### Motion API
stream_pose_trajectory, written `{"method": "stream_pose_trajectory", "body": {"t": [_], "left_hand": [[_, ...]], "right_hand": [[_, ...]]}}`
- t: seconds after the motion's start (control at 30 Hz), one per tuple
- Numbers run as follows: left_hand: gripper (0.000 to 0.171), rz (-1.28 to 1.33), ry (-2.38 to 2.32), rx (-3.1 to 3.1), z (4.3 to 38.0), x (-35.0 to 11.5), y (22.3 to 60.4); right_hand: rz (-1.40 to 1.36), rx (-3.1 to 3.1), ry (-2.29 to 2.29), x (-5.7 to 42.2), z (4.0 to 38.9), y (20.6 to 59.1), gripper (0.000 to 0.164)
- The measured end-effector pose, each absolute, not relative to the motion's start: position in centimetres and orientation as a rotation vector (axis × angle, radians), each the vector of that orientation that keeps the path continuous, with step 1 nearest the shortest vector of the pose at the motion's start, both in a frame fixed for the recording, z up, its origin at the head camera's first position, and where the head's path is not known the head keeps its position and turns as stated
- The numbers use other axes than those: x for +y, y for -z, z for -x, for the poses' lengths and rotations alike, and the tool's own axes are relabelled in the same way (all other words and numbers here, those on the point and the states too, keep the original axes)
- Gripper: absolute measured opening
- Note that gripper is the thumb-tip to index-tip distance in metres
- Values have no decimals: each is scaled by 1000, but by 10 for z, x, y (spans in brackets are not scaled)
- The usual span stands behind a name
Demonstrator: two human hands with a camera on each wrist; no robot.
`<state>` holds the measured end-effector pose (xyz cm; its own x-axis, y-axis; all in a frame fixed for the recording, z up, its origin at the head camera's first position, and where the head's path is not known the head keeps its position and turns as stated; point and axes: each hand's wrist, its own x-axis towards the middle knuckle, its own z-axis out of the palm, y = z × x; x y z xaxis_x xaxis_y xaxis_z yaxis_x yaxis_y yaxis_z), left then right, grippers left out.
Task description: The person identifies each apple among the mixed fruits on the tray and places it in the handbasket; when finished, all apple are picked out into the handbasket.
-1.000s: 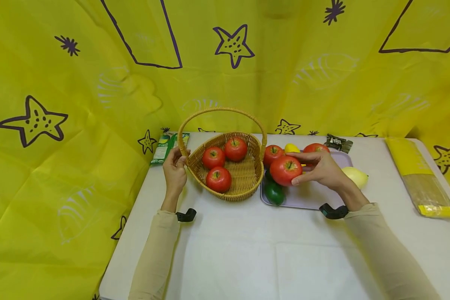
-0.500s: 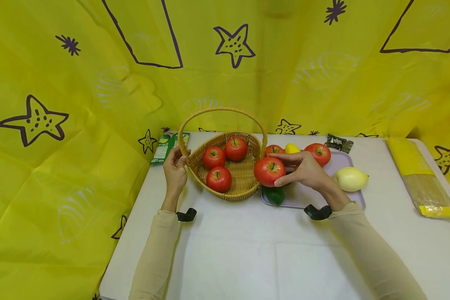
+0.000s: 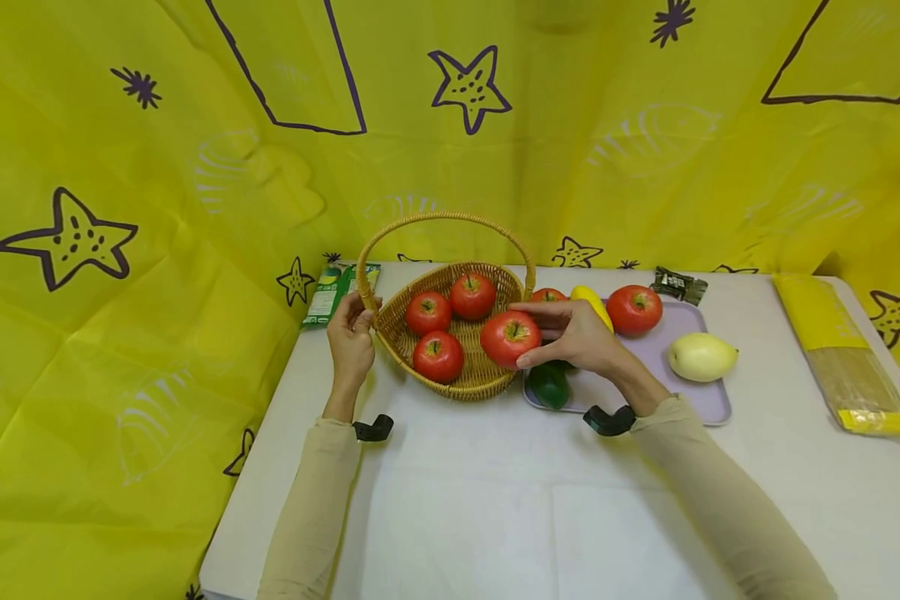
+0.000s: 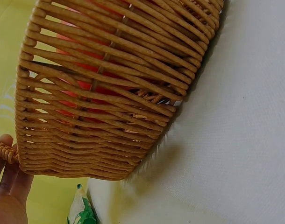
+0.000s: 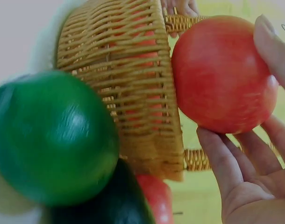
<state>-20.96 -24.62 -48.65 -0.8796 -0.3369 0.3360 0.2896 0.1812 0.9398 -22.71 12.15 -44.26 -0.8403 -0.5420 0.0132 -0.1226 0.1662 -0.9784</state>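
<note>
Your L hand [image 3: 351,342] grips basket handle [image 3: 445,216], R hand [image 3: 579,337] holds apple [image 3: 507,340] nr rim [image 3: 487,393]. Prob. mid-load; next needs lowering inside, release.

The basket [image 3: 468,390] sits left of the tray [image 3: 656,346], 3 apples [image 3: 437,357] inside, with a 4th apple [image 3: 508,340] in the right hand [image 3: 581,337] up at its right rim. Left hand's [image 3: 351,342] on the basket's left end, a packet [image 3: 330,293] just behind that hand. Behind the tray there's a small wrapper [image 3: 679,286], and the long pack [image 3: 843,354] is way over on the right.
</note>
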Motion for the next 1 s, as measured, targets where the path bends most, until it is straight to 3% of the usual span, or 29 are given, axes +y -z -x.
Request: {"method": "stream_pose_trajectory", "body": {"t": [1.0], "left_hand": [[29, -47, 1751, -1983, 211, -247, 488]], "right_hand": [[487, 2152, 1497, 70, 240, 434, 72]]}}
